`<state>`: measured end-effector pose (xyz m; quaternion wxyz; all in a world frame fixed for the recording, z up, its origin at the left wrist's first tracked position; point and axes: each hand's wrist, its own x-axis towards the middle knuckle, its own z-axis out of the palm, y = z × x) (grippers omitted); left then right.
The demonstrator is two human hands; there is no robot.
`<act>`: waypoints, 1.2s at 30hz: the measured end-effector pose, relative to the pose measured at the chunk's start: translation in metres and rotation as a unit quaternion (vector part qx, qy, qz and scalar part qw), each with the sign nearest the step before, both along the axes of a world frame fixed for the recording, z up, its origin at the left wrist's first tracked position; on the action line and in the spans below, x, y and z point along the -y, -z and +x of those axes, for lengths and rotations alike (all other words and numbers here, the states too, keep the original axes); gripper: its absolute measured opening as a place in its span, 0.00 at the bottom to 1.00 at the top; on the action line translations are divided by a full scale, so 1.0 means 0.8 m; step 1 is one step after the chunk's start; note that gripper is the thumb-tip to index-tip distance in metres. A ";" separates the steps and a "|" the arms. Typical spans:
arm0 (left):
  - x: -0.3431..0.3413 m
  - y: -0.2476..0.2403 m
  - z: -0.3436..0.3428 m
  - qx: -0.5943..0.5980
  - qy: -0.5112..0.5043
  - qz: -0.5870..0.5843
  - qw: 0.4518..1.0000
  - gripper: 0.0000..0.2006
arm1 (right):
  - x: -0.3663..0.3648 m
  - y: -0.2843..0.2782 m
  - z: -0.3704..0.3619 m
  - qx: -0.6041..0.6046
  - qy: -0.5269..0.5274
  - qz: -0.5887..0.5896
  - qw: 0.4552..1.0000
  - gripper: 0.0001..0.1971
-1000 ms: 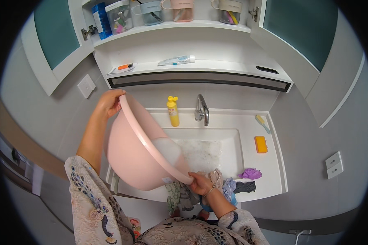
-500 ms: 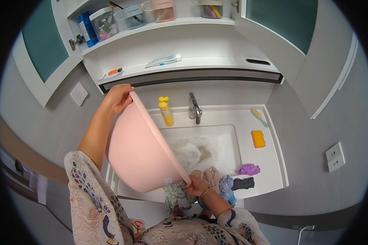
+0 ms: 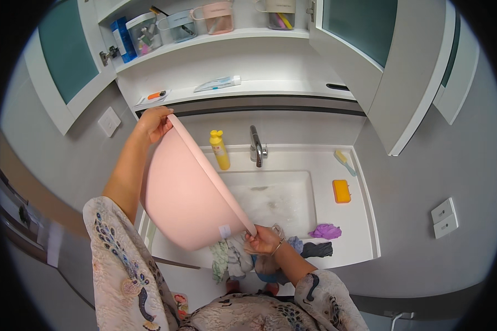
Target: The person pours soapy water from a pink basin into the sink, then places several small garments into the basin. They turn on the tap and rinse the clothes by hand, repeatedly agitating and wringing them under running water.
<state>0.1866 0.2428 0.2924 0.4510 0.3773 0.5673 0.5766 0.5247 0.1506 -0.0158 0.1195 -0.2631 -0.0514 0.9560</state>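
Note:
A large pink plastic basin (image 3: pixel 190 190) is tipped steeply on its side, its opening toward the white sink (image 3: pixel 313 193). My left hand (image 3: pixel 156 124) grips the upper rim, and my right hand (image 3: pixel 264 241) grips the lower rim near the sink's front edge. Thin suds and shallow cloudy water (image 3: pixel 273 205) lie in the sink. Several damp garments (image 3: pixel 234 259) hang over the front edge of the counter beneath my right hand, partly hidden by the basin and arm. The basin's inside cannot be seen.
A yellow bottle (image 3: pixel 220 150) and a chrome faucet (image 3: pixel 256 146) stand behind the sink. On the right counter are a brush (image 3: pixel 345 163), an orange sponge (image 3: pixel 342 191), a purple cloth (image 3: pixel 326 231) and a dark cloth (image 3: pixel 317 249). Open cabinet doors (image 3: pixel 384 91) flank shelves above.
The thick foam and splashing water in the sink have given way to thinner suds. The basin stays tilted in both hands, and the view has shifted a little.

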 end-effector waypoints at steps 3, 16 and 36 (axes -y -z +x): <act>0.003 0.001 -0.006 0.012 -0.029 0.014 0.999 0.05 | -0.007 -0.011 0.004 0.003 0.001 0.004 1.000 0.12; 0.062 0.002 -0.021 0.017 -0.120 0.028 0.992 0.04 | -0.034 -0.020 0.014 -0.006 -0.007 0.089 0.996 0.11; 0.258 0.102 -0.062 0.219 -0.106 0.028 0.970 0.13 | 0.014 -0.092 -0.034 0.208 0.189 0.298 0.912 0.16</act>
